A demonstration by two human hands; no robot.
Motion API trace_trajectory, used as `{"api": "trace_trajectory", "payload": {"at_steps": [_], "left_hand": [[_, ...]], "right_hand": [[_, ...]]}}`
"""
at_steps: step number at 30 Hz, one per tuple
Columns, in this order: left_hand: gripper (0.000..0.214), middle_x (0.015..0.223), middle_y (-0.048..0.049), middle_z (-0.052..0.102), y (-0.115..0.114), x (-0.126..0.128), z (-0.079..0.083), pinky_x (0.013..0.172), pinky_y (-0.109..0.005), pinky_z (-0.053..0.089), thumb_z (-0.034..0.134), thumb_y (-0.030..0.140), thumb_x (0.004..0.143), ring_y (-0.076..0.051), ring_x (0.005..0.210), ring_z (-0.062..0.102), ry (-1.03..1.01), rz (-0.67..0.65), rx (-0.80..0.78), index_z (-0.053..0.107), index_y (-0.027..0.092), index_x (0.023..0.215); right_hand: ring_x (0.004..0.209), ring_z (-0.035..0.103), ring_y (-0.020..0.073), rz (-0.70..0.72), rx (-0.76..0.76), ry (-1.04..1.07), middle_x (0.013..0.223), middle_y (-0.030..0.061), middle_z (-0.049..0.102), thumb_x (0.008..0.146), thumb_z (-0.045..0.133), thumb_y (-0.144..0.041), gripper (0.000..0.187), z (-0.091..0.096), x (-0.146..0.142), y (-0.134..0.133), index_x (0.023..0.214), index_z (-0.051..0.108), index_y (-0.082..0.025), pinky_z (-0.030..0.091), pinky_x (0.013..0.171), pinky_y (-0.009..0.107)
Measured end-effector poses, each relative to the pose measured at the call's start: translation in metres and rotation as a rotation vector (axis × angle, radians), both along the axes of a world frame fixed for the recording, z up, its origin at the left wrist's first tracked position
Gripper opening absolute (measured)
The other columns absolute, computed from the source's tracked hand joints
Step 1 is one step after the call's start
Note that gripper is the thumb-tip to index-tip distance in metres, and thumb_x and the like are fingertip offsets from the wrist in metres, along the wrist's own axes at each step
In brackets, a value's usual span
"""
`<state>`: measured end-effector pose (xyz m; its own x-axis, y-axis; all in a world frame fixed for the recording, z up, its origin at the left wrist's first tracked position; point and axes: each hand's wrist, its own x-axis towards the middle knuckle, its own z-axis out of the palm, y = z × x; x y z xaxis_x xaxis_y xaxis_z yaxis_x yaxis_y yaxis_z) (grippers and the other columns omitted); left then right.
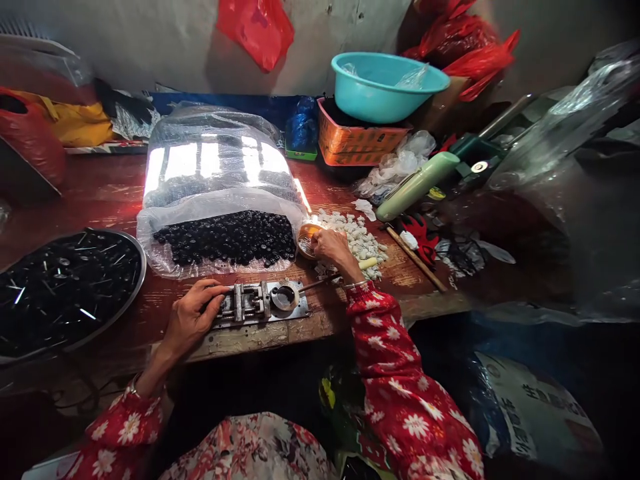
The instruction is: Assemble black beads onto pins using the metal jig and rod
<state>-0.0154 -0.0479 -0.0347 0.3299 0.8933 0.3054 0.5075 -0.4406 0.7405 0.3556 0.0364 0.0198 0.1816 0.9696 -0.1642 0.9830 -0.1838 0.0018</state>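
My left hand (193, 315) rests on the left end of a small metal jig (260, 302) fixed at the table's front edge, fingers curled onto its blocks. My right hand (331, 245) reaches past the jig to a small round tin (307, 239) beside a pile of small white pieces (357, 239); its fingers are bunched at the tin, and what they pinch is hidden. Just behind the jig lies a clear plastic bag (220, 193) full of small black parts (227, 238).
A round metal tray (135, 283) of black parts and pins sits at the left. A teal basin (385, 83) on an orange crate (357, 143), a green-handled press (425, 183), red bags and loose plastic crowd the back and right. A wooden stick (417, 260) lies by the white pile.
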Motion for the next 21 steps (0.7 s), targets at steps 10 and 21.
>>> {"api": "trace_trajectory", "payload": {"at_steps": [10, 21], "left_hand": [[0.027, 0.122, -0.0057, 0.073, 0.000, 0.000, -0.002, 0.102, -0.035, 0.058, 0.057, 0.035, 0.103, -0.022, 0.117, 0.070, 0.000, -0.002, 0.059, 0.078, 0.025, 0.116], [0.020, 0.120, -0.0074, 0.068, -0.005, 0.004, -0.007, 0.061, -0.021, 0.049, 0.067, 0.025, 0.098, -0.012, 0.081, 0.064, -0.134, 0.097, 0.185, 0.075, 0.020, 0.116]], "right_hand": [[0.100, 0.069, 0.0261, 0.013, 0.169, 0.107, 0.111, 0.0138, 0.079, 0.102, 0.052, -0.027, 0.028, -0.001, 0.010, -0.021, 0.114, 0.075, -0.018, 0.038, 0.077, 0.031], [0.090, 0.061, 0.0217, 0.480, 0.313, 0.374, 0.097, 0.0077, 0.072, 0.104, 0.051, -0.020, 0.018, 0.013, -0.060, -0.077, 0.096, 0.067, -0.019, 0.037, 0.079, 0.031]]}}
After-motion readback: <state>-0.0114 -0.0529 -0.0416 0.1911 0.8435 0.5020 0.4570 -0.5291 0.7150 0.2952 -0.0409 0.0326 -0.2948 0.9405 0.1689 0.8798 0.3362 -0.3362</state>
